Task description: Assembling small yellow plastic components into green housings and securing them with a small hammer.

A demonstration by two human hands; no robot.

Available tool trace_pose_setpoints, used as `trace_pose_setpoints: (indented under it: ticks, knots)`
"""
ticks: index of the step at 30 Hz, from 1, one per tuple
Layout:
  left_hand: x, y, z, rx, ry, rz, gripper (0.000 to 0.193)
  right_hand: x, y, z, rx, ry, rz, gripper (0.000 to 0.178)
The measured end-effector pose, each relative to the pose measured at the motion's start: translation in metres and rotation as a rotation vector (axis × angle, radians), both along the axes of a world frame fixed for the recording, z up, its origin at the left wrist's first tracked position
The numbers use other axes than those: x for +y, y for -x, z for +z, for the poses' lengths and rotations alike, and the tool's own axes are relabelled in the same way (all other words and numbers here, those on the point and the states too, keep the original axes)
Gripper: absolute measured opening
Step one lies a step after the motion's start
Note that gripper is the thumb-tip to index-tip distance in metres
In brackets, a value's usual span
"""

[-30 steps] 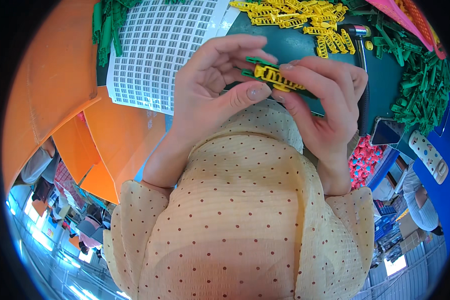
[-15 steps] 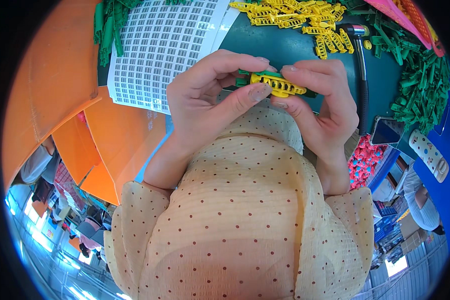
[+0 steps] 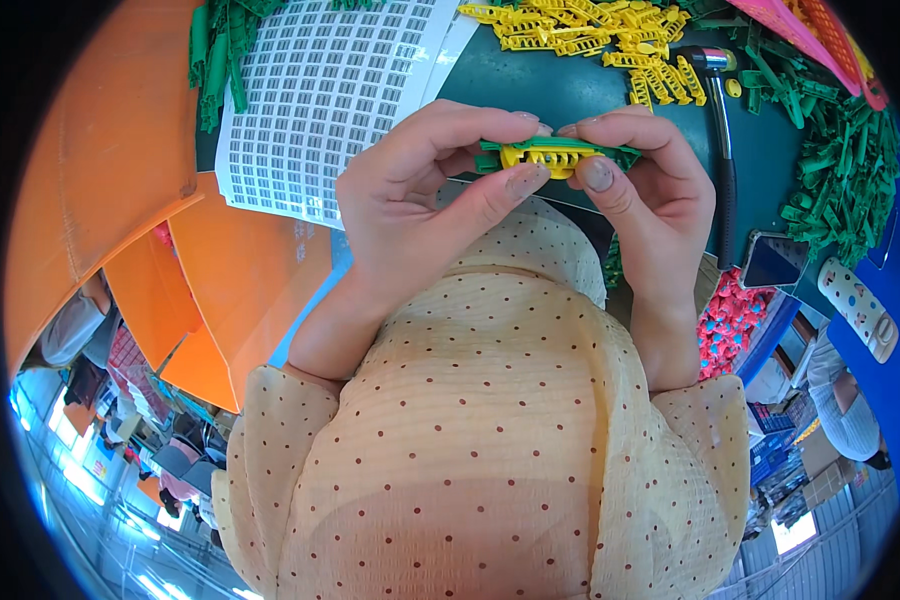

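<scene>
Between my two hands, above the table's near edge, is a small green plastic part (image 3: pixel 610 152) with a yellow slotted plastic piece (image 3: pixel 552 163) set against it. My left hand (image 3: pixel 425 170) pinches the left end, thumb on the yellow piece and fingertips on the green top. At the other end my right hand (image 3: pixel 650 175) grips both, its thumb pressing the yellow piece's right side and its index finger along the top. Fingers hide the ends of both parts.
Yellow slotted pieces (image 3: pixel 580 25) lie heaped at the back. Sheets of printed labels (image 3: pixel 320 110) lie at the left. A hammer (image 3: pixel 722 150), a phone (image 3: pixel 773 262) and a pile of green parts (image 3: pixel 855 180) are on the right. Orange panels (image 3: pixel 100 130) stand at far left.
My right thumb has come up from beneath onto the yellow piece's right side. The yellow piece now sits turned, closer under the green part. My left hand has barely moved.
</scene>
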State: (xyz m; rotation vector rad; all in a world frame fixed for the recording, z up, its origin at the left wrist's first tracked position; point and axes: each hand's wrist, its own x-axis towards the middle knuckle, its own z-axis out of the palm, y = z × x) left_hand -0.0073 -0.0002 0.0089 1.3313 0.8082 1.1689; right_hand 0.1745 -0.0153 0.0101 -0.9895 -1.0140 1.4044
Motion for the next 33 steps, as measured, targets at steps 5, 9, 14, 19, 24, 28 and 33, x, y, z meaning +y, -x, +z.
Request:
trace_pose_setpoints:
  ticks: [5,9,14,19,24,28,33]
  knots:
    - [0.001,0.0,-0.003,0.031,0.015,0.0,0.027,0.001,-0.002,0.002,0.024,0.054,0.006,0.019]
    - [0.002,0.0,-0.008,-0.004,0.064,-0.002,0.031,0.002,0.0,0.004,0.091,0.145,-0.031,0.019]
    - [0.005,-0.011,-0.002,-0.259,0.308,-0.025,0.034,0.001,0.003,-0.005,0.163,0.171,-0.069,0.021]
    - [0.007,-0.006,-0.01,-0.191,0.481,-0.083,0.035,-0.001,0.003,-0.008,0.163,0.213,-0.015,0.022]
    - [0.01,-0.005,-0.014,-0.213,0.419,-0.041,0.035,0.008,-0.018,-0.009,-0.274,-0.051,-0.015,0.022]
    - [0.015,-0.001,-0.016,-0.236,0.408,-0.023,0.039,0.036,-0.042,-0.022,-1.219,-0.442,-0.205,0.021]
    - [0.016,-0.003,-0.009,-0.244,0.384,-0.019,0.036,0.052,-0.042,-0.048,-1.413,-0.556,-0.177,0.024]
